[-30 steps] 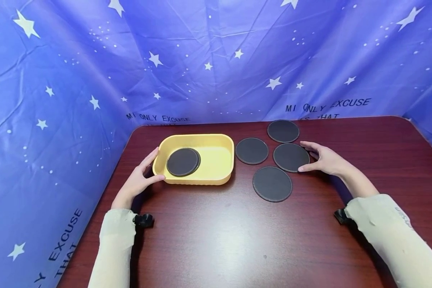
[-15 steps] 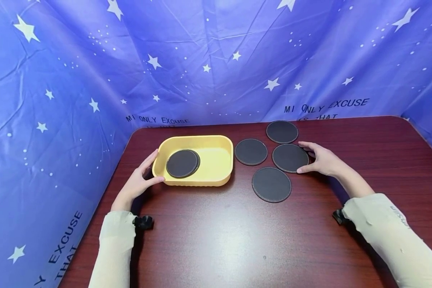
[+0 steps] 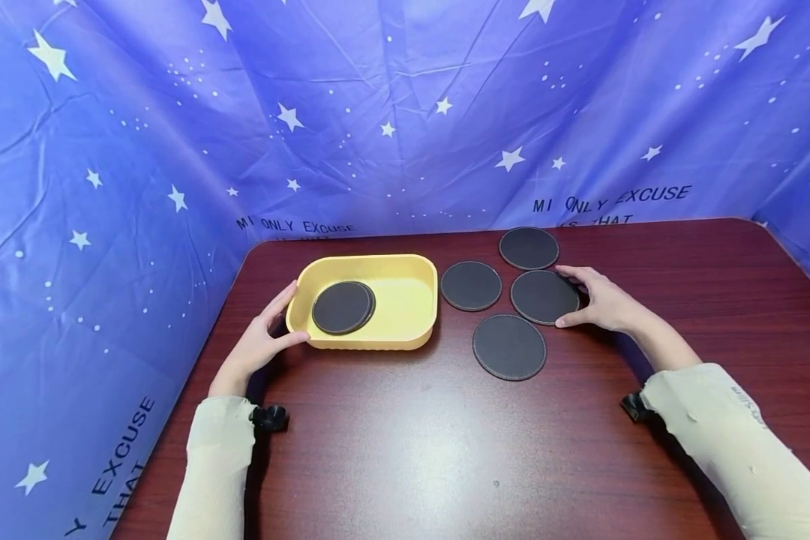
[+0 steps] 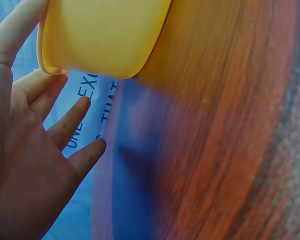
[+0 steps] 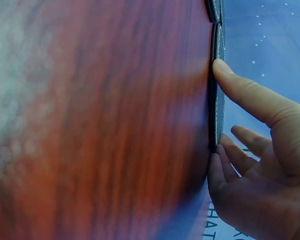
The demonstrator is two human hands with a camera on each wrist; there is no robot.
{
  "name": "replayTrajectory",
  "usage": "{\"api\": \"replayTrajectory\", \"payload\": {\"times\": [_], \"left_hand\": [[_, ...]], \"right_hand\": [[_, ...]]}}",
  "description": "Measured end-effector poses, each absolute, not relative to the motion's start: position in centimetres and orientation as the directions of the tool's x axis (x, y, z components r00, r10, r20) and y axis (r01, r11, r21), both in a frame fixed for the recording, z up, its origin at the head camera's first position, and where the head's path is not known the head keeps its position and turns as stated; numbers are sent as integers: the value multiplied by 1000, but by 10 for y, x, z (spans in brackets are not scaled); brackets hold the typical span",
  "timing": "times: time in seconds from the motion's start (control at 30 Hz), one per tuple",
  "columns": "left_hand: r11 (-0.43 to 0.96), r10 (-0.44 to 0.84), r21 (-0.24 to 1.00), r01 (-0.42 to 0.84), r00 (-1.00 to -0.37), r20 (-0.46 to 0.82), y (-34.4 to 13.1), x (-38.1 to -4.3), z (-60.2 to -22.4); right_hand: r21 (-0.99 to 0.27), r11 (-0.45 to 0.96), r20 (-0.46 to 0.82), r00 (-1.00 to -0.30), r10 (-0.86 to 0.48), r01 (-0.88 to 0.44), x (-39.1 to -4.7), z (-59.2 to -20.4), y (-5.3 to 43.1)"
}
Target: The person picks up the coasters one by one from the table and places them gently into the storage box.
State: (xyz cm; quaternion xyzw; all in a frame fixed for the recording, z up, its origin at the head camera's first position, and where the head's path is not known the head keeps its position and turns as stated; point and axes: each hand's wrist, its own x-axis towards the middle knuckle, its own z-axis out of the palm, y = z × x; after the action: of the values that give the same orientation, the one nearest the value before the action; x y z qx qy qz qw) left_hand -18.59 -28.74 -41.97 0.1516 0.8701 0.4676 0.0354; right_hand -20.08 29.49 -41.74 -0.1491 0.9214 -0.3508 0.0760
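Observation:
My left hand [image 3: 259, 343] holds the left end of a yellow plastic bin [image 3: 407, 306], thumb at the near corner and fingers at the far one. In the left wrist view, the other fingers spread below the bin [image 4: 107, 35]. A small stack of round black coasters [image 3: 342, 308] lies inside its left half. On the right, my right hand [image 3: 604, 301] spans the right side of a black coaster [image 3: 544, 298] with stitched edging. The right wrist view has the thumb on one edge of this coaster [image 5: 219, 100] and fingertips at the opposite edge, the coaster flat on the table.
Around the held coaster lie three more: a back coaster [image 3: 529, 248], a left coaster [image 3: 471, 286] beside the bin, and a front coaster [image 3: 509, 347]. The dark red wooden table [image 3: 391, 450] backs onto a blue star-print curtain [image 3: 405, 150].
The right hand's fingertips shift very slightly at the far edge of the coaster. The bin, the coasters and the left hand stay in place; the head view tilts a little.

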Motion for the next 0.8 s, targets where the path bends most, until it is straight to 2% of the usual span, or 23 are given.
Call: {"api": "replayTrajectory", "payload": {"times": [0.47, 0.8], "left_hand": [[516, 297, 825, 232, -951, 82, -288, -188, -422], [515, 294, 824, 235, -952, 88, -288, -187, -421]], "right_hand": [[-714, 646, 51, -941, -334, -268, -202, -423, 300], [-798, 580, -28, -951, -307, -164, -206, -423, 303]]}}
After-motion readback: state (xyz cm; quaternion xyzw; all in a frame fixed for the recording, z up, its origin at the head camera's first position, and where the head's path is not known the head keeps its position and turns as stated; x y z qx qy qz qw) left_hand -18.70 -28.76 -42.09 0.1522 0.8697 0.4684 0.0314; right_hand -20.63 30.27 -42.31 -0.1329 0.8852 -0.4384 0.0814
